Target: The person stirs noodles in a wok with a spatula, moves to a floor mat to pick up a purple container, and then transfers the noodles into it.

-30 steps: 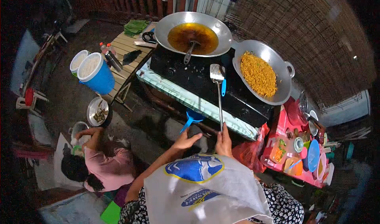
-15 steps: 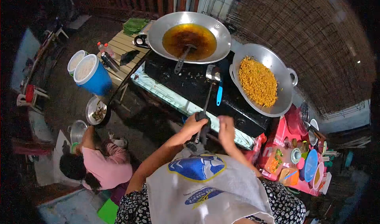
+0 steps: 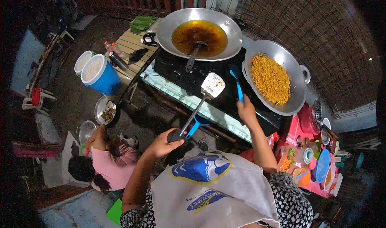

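My left hand [image 3: 164, 144] grips the dark handle of a metal spatula [image 3: 213, 86]. Its flat blade, with bits of food on it, is raised over the front of the black stove [image 3: 177, 73]. My right hand [image 3: 247, 112] is closed around a slim blue utensil [image 3: 238, 83], whose exact kind I cannot make out. Just right of that hand stands a wok [image 3: 297, 95] of yellow-orange noodles [image 3: 271, 81]. A bigger wok [image 3: 167, 30] of dark golden oil holds a slotted ladle [image 3: 194, 55] leaning on its rim.
Below the stove edge shows a blue-handled item [image 3: 194, 129]. On the left are a slatted table [image 3: 130, 39], a blue bucket [image 3: 102, 79] of white contents and a crouching person in pink [image 3: 108, 161]. A red-covered table [image 3: 291, 137] with bowls stands at right.
My right hand has reached forward and taken hold of the blue utensil that lay on the stove. My left hand has moved left and lower, lifting the spatula off the stove.
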Demonstrator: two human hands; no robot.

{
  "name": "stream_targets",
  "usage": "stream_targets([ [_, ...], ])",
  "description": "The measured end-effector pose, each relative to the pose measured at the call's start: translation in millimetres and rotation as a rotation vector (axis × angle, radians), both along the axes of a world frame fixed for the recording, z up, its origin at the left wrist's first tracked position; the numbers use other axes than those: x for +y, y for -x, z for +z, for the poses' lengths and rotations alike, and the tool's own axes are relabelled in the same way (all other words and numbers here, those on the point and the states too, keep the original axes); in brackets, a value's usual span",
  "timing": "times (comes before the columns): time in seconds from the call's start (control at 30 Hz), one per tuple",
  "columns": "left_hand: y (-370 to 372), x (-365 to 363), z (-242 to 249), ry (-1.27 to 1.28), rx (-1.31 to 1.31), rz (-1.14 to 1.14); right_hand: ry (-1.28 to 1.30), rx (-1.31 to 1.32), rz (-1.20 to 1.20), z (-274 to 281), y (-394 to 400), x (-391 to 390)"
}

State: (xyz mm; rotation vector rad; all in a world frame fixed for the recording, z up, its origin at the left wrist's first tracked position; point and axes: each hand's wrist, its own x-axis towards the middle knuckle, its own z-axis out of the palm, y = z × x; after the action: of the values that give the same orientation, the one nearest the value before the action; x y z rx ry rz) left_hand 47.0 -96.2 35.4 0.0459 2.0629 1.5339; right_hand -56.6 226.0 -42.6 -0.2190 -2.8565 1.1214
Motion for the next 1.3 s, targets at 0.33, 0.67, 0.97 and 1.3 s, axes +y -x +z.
stream_targets([
  [0.33, -0.3, -22.6, 50.2, -0.041, -0.05, -0.079, 0.743, -0.011, -0.29, 51.8, -188.1, 1.7],
  [0.67, 61.4, 32.7, 81.1, -0.042, 0.062, -0.34, -0.077, 0.247, -0.025, 87.0, -154.1, 36.4],
  [0.97, 86.7, 74.1, 82.5, -0.173, -0.02, -0.318, -0.224, 0.206, -0.334, 63.4, -123.9, 94.8],
  [1.3, 83.4, 91.3, 73.1, -0.199, 0.047, -0.228, -0.169, 0.198, -0.425, 74.3, -105.4, 93.2],
])
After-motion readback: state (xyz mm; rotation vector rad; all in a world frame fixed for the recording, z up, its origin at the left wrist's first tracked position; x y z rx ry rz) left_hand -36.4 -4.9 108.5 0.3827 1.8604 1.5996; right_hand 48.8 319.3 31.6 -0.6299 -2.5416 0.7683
